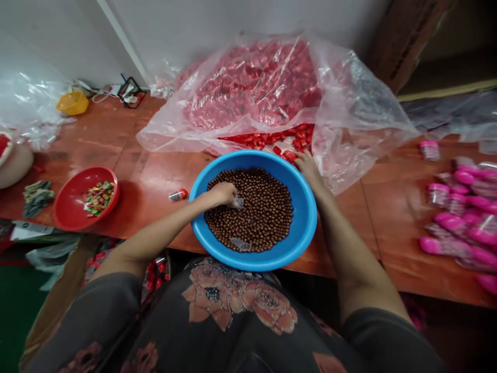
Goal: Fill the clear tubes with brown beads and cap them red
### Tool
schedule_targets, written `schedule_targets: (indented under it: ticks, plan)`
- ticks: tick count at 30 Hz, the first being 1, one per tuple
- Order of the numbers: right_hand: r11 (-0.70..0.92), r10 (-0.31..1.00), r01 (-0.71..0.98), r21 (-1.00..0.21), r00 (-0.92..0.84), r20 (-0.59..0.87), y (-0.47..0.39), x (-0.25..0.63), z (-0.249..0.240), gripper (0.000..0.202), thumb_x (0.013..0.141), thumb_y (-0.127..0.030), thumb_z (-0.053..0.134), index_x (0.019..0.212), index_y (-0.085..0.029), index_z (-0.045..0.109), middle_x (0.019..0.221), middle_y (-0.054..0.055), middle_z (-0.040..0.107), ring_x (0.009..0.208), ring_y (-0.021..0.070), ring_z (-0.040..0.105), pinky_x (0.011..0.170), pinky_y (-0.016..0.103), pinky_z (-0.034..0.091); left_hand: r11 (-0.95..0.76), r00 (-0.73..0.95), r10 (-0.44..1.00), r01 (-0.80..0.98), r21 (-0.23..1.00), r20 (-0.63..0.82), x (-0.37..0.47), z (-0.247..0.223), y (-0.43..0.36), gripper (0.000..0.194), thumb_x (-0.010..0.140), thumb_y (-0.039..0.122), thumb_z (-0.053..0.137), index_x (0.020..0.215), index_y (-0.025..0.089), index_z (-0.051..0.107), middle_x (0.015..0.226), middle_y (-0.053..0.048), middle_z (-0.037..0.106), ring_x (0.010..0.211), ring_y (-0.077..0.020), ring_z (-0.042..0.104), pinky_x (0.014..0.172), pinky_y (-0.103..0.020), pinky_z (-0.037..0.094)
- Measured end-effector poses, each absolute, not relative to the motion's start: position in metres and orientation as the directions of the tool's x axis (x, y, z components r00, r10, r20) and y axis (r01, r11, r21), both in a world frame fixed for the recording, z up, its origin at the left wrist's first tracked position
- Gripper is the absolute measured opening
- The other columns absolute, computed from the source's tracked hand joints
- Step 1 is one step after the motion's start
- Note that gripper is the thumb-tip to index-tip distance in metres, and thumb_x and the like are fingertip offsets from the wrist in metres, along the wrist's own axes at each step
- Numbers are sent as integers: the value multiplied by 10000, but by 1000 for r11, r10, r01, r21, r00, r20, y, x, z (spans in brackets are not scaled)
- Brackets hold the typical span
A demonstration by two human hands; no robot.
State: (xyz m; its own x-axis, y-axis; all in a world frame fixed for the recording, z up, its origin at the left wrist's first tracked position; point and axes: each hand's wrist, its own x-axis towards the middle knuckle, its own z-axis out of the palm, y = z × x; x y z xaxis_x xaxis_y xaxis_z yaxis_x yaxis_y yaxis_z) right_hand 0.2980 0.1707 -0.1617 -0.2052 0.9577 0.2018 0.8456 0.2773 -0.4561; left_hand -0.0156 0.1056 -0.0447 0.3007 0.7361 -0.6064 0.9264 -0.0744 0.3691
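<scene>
A blue basin (306, 228) in front of me holds a heap of small round brown balls (267, 207). My left hand (224, 194) is closed on a small clear plastic bottle (237, 202), low over the balls. Another clear bottle (241, 244) lies on the heap at the near side. My right hand (307, 165) reaches past the basin's far right rim to loose red caps (288, 155). Its fingers look apart at the caps' edge, with no cap clearly gripped. These caps spill from a large clear plastic bag (252, 88) full of red pieces.
Left of the basin lie a filled bottle with a red cap (177, 195) and a red bowl (68, 207) of wrapped sweets. Several pink-capped bottles (458, 207) crowd the right side. A yellow container (73, 102) and a black frame (132, 93) stand near the wall.
</scene>
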Motion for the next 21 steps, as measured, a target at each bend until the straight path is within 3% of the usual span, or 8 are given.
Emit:
schedule_targets:
  ticks: [3, 5, 7, 9, 11, 14, 18, 21]
  plan:
    - [161, 931, 797, -582, 74, 359, 150, 298, -153, 355, 907, -475, 476, 946, -192, 687, 1219, 134, 604, 1190, 291, 502, 1050, 496, 395, -9, 308, 705, 905, 426, -639, 7, -53, 107, 92, 699, 172, 768, 790, 157, 770, 630, -3, 667, 595, -131, 583, 632, -225, 439]
    - [70, 871, 692, -719, 308, 382, 132, 296, -145, 364, 889, -514, 503, 880, -193, 675, 1042, 108, 633, 1001, 250, 571, 938, 462, 467, 44, 326, 676, 877, 478, -661, 21, -57, 108, 88, 707, 147, 760, 794, 141, 770, 615, -4, 662, 521, -113, 559, 604, -227, 464]
    - [27, 823, 468, -883, 491, 286, 112, 293, -137, 381, 878, -543, 512, 899, -195, 667, 864, 55, 625, 759, 185, 567, 740, 376, 509, 93, 351, 650, 843, 529, -674, 32, -60, 108, 71, 706, 119, 760, 775, 130, 765, 628, -9, 671, 502, -106, 562, 597, -230, 491]
    - [41, 808, 195, -980, 570, 148, 91, 291, -130, 395, 855, -550, 545, 989, -195, 654, 781, 11, 621, 583, 123, 502, 566, 280, 453, 134, 379, 629, 807, 575, -679, 39, -64, 109, 47, 713, 102, 757, 755, 122, 758, 631, -9, 671, 513, -105, 573, 595, -229, 511]
    - [83, 803, -9, -996, 592, 62, 70, 289, -123, 408, 818, -532, 613, 1049, -195, 619, 790, -4, 654, 514, 84, 475, 499, 228, 397, 168, 409, 609, 770, 615, -679, 43, -68, 109, 39, 722, 95, 755, 754, 116, 753, 637, -7, 671, 529, -106, 580, 593, -231, 526]
    - [149, 807, -175, -973, 591, 17, 38, 287, -111, 450, 766, -472, 709, 1098, -208, 556, 862, 5, 697, 532, 73, 535, 510, 208, 416, 223, 448, 586, 711, 666, -675, 47, -77, 109, 38, 726, 87, 759, 754, 110, 747, 651, -12, 675, 550, -110, 593, 612, -249, 555]
    - [216, 818, -265, -940, 575, 26, 2, 278, -94, 585, 730, -352, 773, 1237, -268, 495, 973, -1, 684, 622, 78, 603, 565, 217, 476, 307, 488, 564, 625, 718, -666, 49, -86, 109, 78, 711, 42, 760, 733, 110, 728, 667, -9, 678, 593, -109, 620, 675, -272, 583]
    - [215, 824, -287, -934, 566, 16, -18, 266, -80, 627, 739, -348, 779, 1296, -320, 493, 939, -33, 641, 602, 58, 570, 544, 203, 468, 370, 505, 549, 567, 736, -666, 49, -87, 108, 145, 656, 6, 787, 723, 106, 705, 642, -3, 670, 603, -111, 629, 706, -297, 593]
